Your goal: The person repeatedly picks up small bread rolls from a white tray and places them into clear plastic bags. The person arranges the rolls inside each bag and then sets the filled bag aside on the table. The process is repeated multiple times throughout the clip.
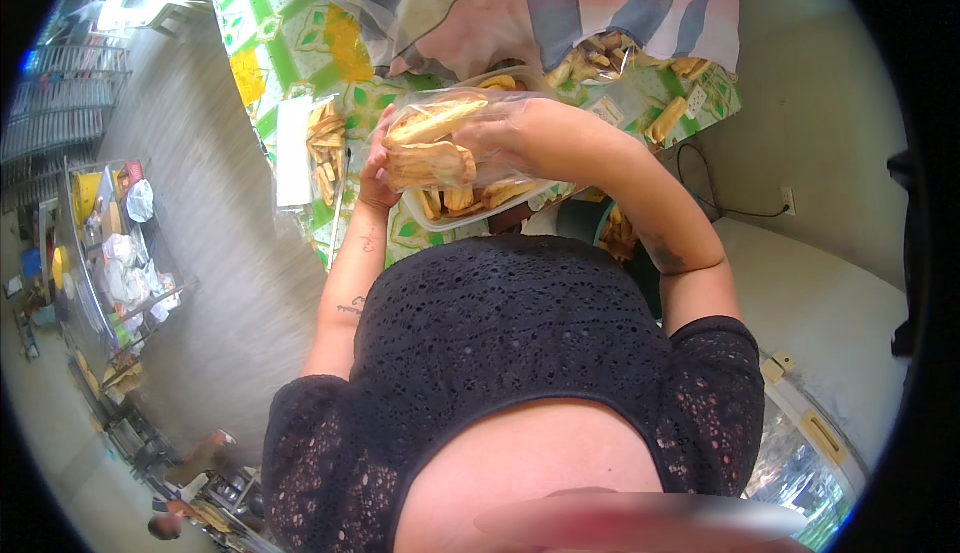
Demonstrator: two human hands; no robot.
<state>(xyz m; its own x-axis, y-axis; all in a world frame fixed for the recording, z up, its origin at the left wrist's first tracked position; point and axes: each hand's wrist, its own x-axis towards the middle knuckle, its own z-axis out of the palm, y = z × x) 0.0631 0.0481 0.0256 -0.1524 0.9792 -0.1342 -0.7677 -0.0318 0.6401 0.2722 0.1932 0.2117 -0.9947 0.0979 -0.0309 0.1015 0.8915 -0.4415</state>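
Observation:
A clear plastic bag with long yellow fried slices in it is held up over the table. My left hand is closed round the bag's left side, fingers curled against it. From the right, my right hand reaches inside the bag, beside the slices; the plastic blurs its fingers, so I cannot tell whether they grip. Directly below, a clear plastic tub holds more slices and is partly covered by the bag and my right forearm.
A filled clear packet lies left of the tub, beside a white rectangular item. Checked cloth covers the far table, with loose slices near its right edge. A dark green bucket containing slices stands below my right forearm.

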